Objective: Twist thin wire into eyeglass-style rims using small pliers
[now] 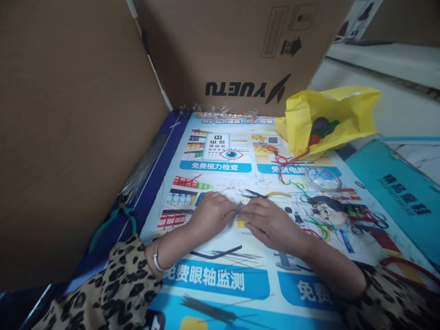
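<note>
My left hand (213, 211) and my right hand (271, 224) meet over the printed sheet (254, 256), fingertips pinched close together. Between them is a small, shiny piece too blurred to name. Just beyond my fingers lie loops of thin clear or silvery strand (233, 185). A pair of pliers with yellow handles (279, 195) rests right behind my right hand. Thin dark wires (230, 257) lie spread on the sheet under my wrists, and a bundle of wires (208, 308) is nearer to me.
Cardboard panels (233, 50) stand behind and at the left. A yellow bag (302, 119) holds coloured balls of cord. Nearby are a round clear case (323, 178), red and green cord (285, 172), a teal box (398, 188), teal-handled pliers (113, 222) and small clear ornaments (223, 110).
</note>
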The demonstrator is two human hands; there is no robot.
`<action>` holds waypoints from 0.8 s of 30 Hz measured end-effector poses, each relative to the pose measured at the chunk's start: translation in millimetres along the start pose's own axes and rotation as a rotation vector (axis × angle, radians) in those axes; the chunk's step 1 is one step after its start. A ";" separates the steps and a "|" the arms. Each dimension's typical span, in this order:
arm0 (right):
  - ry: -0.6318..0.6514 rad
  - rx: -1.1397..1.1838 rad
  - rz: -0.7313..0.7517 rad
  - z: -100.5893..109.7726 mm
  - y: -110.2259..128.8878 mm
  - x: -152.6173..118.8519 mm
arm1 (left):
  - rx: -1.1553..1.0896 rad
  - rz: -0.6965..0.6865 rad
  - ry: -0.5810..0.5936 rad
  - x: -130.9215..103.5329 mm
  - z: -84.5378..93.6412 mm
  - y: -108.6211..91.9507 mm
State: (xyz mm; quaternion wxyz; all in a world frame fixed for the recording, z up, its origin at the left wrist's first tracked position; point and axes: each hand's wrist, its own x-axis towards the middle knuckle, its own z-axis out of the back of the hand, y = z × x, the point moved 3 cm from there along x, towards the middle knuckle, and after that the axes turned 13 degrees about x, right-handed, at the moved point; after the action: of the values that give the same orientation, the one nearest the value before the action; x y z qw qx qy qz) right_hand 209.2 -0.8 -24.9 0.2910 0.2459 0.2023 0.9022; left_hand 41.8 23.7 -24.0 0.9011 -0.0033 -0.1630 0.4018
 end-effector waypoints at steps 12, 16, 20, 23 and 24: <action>0.013 0.006 -0.031 2.0 2.1 1.3 | 0.179 -0.109 0.087 4.6 7.4 -5.0; 0.030 -0.006 -0.062 2.3 4.0 0.9 | 0.221 -0.100 0.121 4.9 9.4 -5.6; 0.047 -0.010 -0.093 1.1 3.7 0.8 | 0.187 -0.037 0.120 4.7 9.6 -5.5; 0.057 -0.001 -0.102 0.6 3.4 0.8 | 0.153 0.034 0.110 5.1 8.8 -6.2; 0.062 0.004 -0.104 0.5 3.4 0.7 | 0.146 0.058 0.111 5.6 8.4 -6.6</action>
State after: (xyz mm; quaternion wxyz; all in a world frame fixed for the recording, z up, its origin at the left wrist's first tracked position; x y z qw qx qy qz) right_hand 207.5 -2.9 -22.6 0.3306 0.2076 0.2255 0.8926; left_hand 47.6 22.2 -13.5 0.8947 0.0352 -0.0828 0.4376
